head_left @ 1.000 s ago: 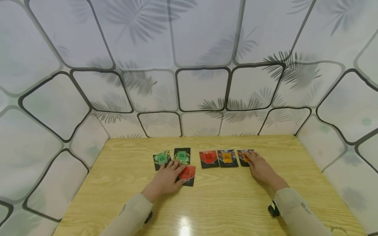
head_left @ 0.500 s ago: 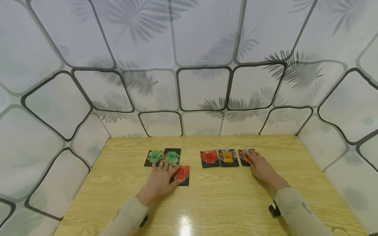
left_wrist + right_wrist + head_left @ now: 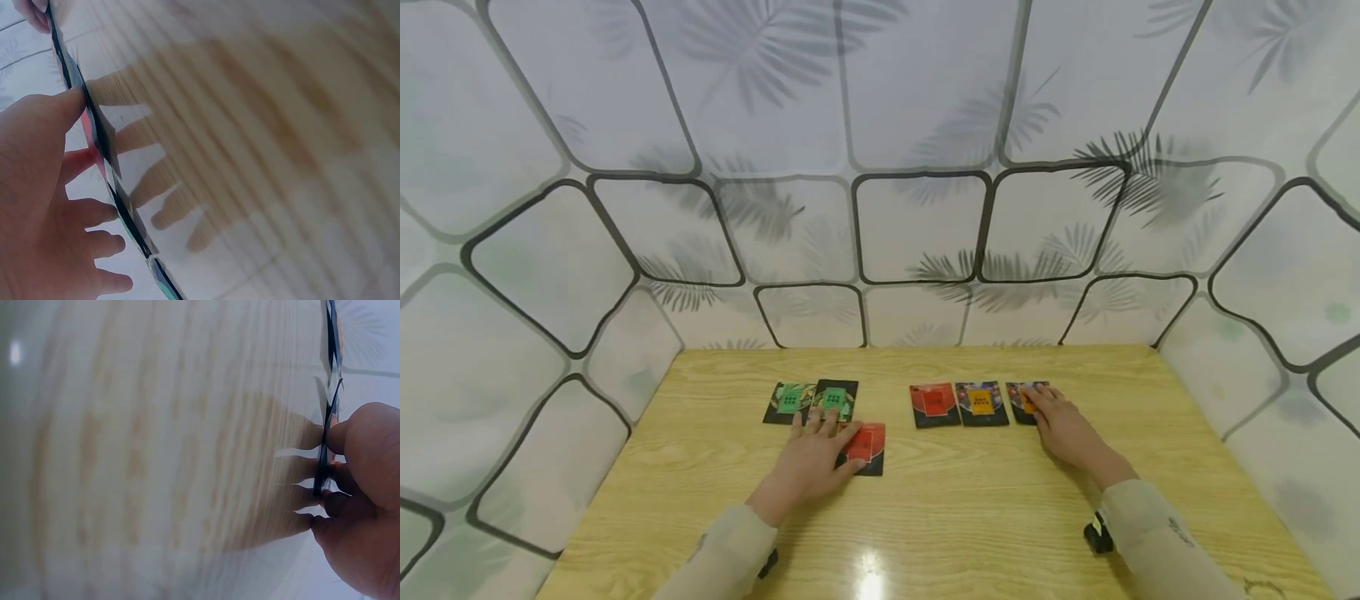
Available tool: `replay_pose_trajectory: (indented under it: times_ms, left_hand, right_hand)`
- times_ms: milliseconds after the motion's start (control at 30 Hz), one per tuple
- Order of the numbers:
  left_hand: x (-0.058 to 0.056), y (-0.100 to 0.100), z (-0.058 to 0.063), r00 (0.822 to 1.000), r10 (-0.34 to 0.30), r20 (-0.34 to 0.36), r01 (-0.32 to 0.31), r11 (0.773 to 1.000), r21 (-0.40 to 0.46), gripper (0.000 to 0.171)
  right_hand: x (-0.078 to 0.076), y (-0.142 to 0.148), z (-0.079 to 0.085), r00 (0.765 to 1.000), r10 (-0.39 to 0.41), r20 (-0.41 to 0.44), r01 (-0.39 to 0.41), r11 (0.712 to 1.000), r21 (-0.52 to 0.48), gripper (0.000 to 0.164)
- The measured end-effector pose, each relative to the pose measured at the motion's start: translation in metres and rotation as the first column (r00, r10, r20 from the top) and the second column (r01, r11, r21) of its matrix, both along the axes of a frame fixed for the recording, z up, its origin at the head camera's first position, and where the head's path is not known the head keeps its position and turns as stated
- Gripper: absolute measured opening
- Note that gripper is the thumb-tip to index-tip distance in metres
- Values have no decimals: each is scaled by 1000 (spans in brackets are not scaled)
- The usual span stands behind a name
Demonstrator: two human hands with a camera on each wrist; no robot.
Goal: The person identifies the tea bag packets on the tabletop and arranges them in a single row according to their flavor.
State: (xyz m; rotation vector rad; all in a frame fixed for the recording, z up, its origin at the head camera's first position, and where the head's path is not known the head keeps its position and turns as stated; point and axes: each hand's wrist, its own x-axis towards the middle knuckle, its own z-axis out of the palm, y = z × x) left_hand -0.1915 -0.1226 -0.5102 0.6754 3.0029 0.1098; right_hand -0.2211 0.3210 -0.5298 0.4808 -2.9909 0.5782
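My left hand lies spread, its thumb and forefinger on a red and black packet. Beyond its other fingertips lie two green and black packets, side by side; a middle fingertip reaches the lower edge of the right one. My right hand rests its fingers on an orange-labelled dark packet, covering part of its label. In the right wrist view the thumb and fingertips touch this thin packet from above. The left wrist view shows the red packet edge-on under the thumb.
Between the hands lie another red packet and another orange-labelled packet, edge to edge. All the packets lie flat on the wood-grain table. A patterned wall covering closes off the back and both sides.
My left hand has shifted left with the red packet under it. Both green packets have also moved left, and now sit straighter and closer together. The right hand stays on its packet.
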Motion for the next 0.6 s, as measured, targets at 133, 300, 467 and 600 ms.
replay_pose_trajectory:
  times_ms: [133,300,467,600]
  left_hand:
    - [-2,7,-1,1000,-25,-13,25,1000,6,67]
    - [-4,16,0,999,-41,-24,41,999,6,67]
    - [-8,21,2,998,-48,-31,48,999,-2,67]
    - [-13,26,2,998,-58,-34,58,998,-11,67]
  right_hand:
    - [0,0,0,1000,1,5,-1,1000,1,48]
    - [0,0,0,1000,-1,11,1,1000,5,48]
    - [0,0,0,1000,-1,13,1,1000,2,48]
    - [0,0,1,1000,-6,23,6,1000,2,49]
